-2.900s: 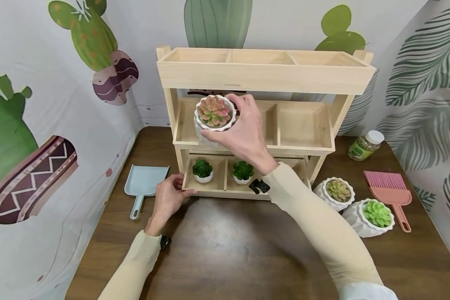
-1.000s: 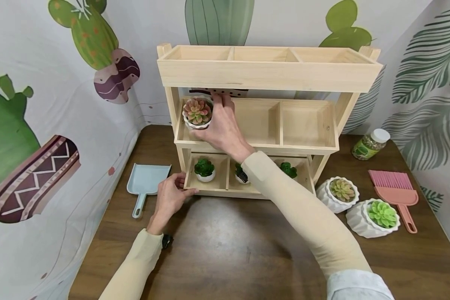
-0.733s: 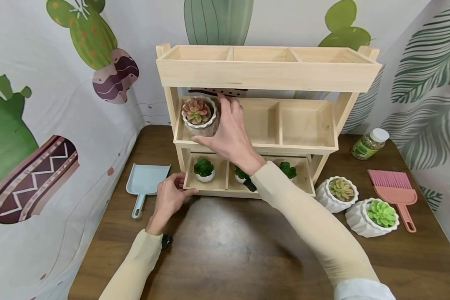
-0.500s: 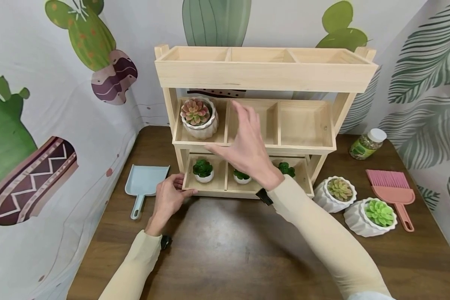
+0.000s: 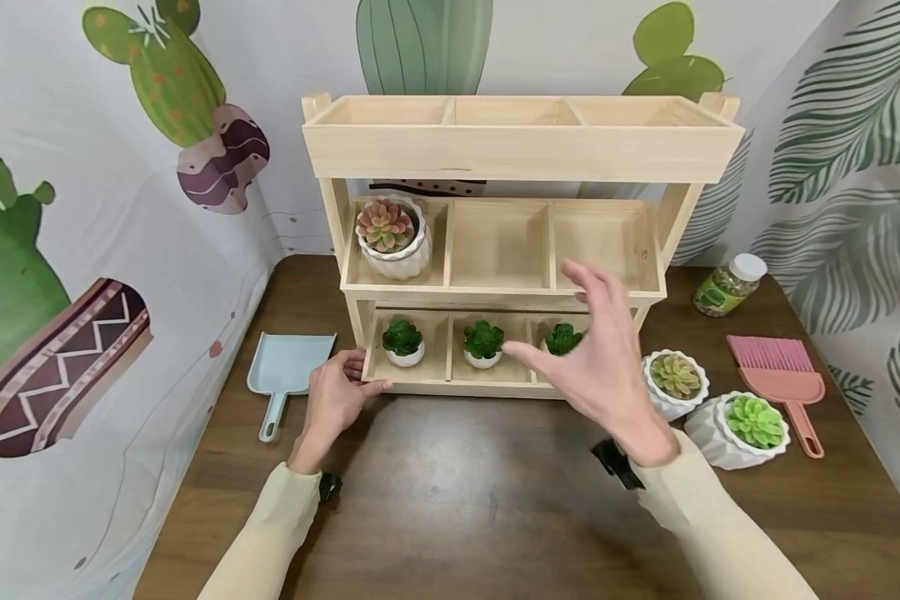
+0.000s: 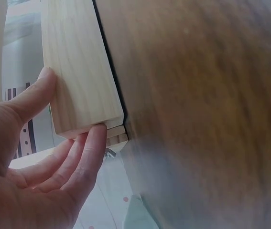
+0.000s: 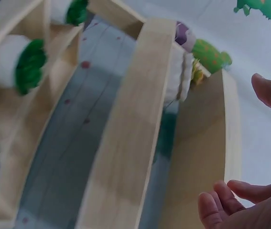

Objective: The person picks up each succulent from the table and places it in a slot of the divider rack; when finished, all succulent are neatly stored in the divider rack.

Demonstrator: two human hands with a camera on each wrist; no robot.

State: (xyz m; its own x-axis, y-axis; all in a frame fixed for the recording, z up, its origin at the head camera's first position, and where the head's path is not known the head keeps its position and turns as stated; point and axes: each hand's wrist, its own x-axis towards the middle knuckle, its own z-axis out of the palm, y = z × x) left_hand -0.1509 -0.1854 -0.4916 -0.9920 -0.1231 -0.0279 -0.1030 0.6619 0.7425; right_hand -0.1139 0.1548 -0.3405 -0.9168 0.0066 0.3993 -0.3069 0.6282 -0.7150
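Observation:
My left hand [image 5: 337, 404] holds the front left corner of the wooden plant shelf's bottom tray; in the left wrist view its thumb lies on one side of the corner and its fingers [image 6: 90, 157] on the end. My right hand [image 5: 603, 367] is in the air before the right side of the shelf [image 5: 525, 154], thumb and fingers spread, holding nothing. A pink-green succulent in a white fluted pot [image 5: 397, 250] stands in the middle tier's left compartment. Small dark green plants in white pots, such as the one at left [image 5: 403, 342], fill the bottom tray's compartments.
Right of the shelf, two white fluted pots hold a yellowish succulent [image 5: 675, 377] and a bright green succulent [image 5: 754, 421]. Beyond them are a pink brush [image 5: 783, 383] and a white-lidded jar [image 5: 729, 285]. A light blue dustpan [image 5: 285, 367] lies at left.
My right hand has set the pink-green succulent down in the middle tier's left compartment, let go and moved right and toward me. The left hand has stayed at the tray corner.

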